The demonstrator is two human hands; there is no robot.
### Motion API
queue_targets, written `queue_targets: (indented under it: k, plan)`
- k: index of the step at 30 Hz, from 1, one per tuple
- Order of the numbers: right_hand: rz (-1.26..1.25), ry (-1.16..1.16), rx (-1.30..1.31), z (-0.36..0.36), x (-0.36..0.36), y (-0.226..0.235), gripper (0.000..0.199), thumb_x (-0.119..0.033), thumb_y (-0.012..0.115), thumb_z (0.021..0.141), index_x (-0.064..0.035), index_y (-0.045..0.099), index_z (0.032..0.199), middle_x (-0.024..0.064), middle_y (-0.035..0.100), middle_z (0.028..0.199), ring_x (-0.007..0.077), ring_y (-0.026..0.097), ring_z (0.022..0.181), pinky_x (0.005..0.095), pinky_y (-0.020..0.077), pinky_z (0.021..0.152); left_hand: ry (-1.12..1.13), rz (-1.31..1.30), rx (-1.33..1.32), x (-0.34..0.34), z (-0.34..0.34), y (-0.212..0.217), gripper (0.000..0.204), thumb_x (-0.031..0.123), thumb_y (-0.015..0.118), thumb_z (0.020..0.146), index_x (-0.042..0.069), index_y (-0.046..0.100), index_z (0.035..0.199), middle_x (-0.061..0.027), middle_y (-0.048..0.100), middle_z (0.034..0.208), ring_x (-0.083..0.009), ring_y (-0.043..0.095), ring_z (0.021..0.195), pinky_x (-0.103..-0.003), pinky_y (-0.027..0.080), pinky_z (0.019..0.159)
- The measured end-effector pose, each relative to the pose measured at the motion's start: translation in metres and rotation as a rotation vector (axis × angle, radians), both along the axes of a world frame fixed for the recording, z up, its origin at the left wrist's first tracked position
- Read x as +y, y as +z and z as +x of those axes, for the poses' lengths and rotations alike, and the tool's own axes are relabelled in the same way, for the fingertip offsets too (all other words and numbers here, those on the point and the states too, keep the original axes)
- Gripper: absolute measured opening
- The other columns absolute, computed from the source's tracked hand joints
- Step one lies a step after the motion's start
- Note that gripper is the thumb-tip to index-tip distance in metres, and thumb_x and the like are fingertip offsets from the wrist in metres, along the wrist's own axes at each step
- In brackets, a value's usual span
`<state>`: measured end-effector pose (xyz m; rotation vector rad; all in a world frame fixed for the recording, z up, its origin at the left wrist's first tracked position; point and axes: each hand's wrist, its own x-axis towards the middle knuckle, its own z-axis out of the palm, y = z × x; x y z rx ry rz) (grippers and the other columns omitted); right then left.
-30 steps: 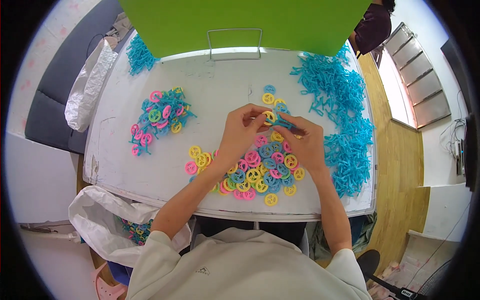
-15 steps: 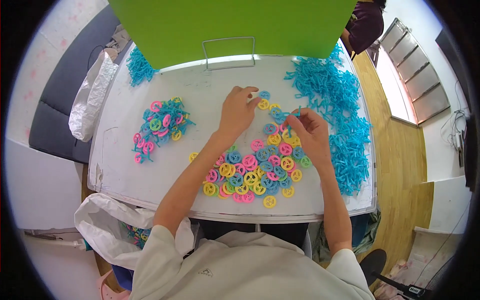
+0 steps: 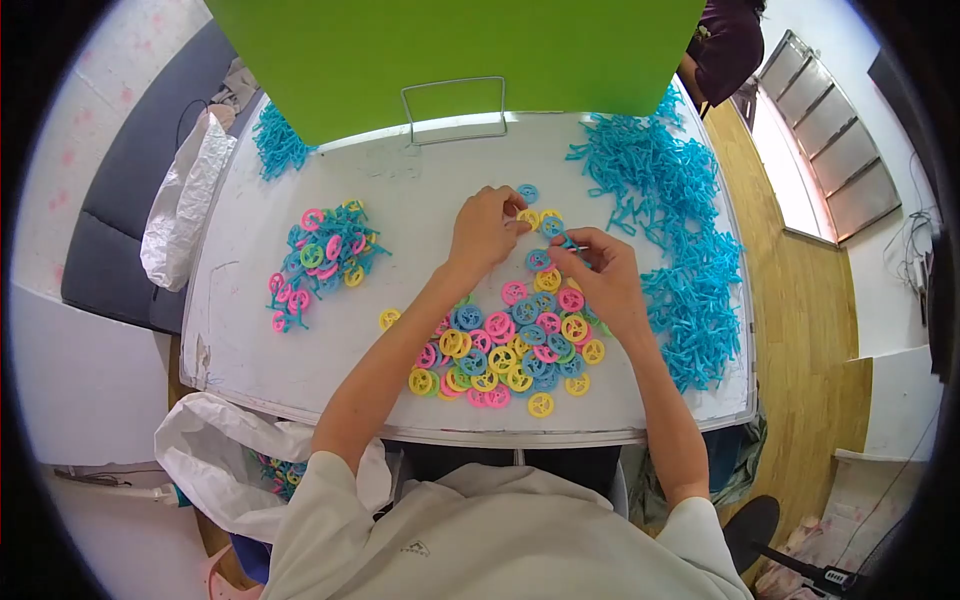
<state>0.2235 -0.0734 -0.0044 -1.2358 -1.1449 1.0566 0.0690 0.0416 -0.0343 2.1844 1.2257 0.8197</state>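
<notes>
left hand (image 3: 487, 232) pinching a yellow wheel (image 3: 527, 217) just beyond the heap of coloured wheels (image 3: 510, 350) on the white table (image 3: 420, 200). right hand (image 3: 600, 280) beside it, fingers closed on a small blue stick piece (image 3: 568, 243), over that heap's far edge.

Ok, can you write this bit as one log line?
left hand: picking yellow wheel | right hand: holding blue stick | wheel pile: on white table

Bare table (image 3: 400, 250) lies open between the left pile of assembled pieces (image 3: 320, 258) and the loose wheels (image 3: 510, 345). Blue sticks (image 3: 680, 240) crowd the right side; a green board (image 3: 450, 50) walls the far edge.
</notes>
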Motion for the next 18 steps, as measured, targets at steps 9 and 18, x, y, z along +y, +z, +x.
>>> queue_targets:
  k: [9, 18]
  plan:
    - [-0.043, -0.035, -0.031, -0.002, -0.002, 0.0, 0.02, -0.009, 0.064, 0.089, 0.002, 0.065, 0.106, 0.0037, 0.067, 0.089, 0.0058, 0.06, 0.074, 0.0184, 0.0471, 0.064, -0.101, -0.754, -0.699, -0.053, -0.028, 0.037, 0.024, 0.017, 0.059, 0.093, 0.003, 0.061, 0.112, -0.0054, 0.064, 0.102, -0.014, 0.064, 0.088, -0.028, 0.052, 0.078]
    - [-0.07, 0.058, 0.033, -0.005, -0.001, -0.002, 0.022, -0.003, 0.062, 0.089, 0.0022, 0.059, 0.11, 0.0048, 0.066, 0.091, 0.0095, 0.063, 0.082, 0.0221, 0.0507, 0.072, -0.168, -0.764, -0.723, -0.057, -0.031, 0.037, 0.025, 0.019, 0.058, 0.094, 0.005, 0.061, 0.114, -0.001, 0.062, 0.1, -0.008, 0.056, 0.09, -0.023, 0.046, 0.078]
